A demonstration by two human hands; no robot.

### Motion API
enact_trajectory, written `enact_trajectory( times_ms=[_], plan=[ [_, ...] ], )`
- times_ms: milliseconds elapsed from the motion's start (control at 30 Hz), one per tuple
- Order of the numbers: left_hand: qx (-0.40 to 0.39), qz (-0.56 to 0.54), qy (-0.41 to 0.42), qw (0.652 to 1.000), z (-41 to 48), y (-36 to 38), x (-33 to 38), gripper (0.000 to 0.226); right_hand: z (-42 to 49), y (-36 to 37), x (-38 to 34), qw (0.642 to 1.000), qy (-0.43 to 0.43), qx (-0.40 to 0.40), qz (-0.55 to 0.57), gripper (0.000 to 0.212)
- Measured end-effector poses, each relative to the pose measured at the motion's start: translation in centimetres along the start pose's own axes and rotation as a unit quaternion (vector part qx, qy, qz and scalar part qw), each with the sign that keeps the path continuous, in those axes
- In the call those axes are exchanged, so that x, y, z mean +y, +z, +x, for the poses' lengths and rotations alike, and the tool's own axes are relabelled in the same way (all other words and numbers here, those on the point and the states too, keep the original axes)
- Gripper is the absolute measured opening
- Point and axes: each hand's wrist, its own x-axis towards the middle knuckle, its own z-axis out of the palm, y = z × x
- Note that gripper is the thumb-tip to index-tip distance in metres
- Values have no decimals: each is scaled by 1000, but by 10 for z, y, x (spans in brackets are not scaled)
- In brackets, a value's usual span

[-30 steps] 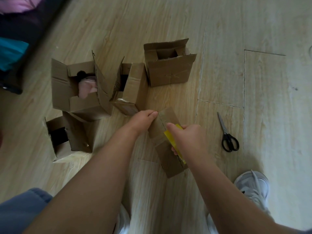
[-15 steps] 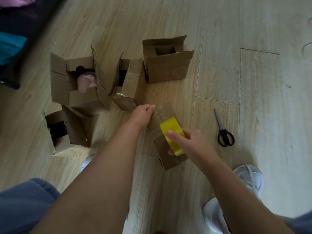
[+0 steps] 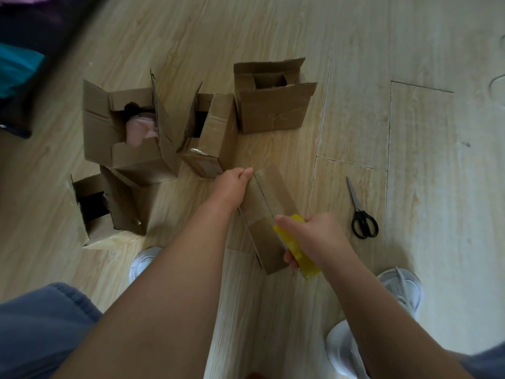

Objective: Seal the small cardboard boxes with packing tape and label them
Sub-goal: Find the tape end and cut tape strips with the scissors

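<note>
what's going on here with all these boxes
A person is taping a closed box on the floor. The left hand grips its far end while the right hand holds a yellow tape roll at its near end. Four open boxes sit beyond it, and scissors lie to the right, untouched.

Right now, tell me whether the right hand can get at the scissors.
Probably yes: the scissors lie on bare floor just beyond the right hand, nothing between. But that hand grips the yellow tape roll.
</note>
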Motion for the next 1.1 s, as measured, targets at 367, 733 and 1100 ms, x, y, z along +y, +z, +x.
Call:
enact_trajectory(
  times_ms=[367, 733, 1100],
  plan=[
    [43, 58, -13, 997, -6, 5, 1, 51, -12, -5, 17, 998, -14, -28, 45, 51],
    [263, 24, -29, 964, -74, -6, 23, 39, -21, -11, 32, 995, -78, -11, 68, 34],
    [74, -71, -104, 989, -109, 14, 11, 29, -26, -14, 34, 991, -109, -21, 68, 34]
  ],
)
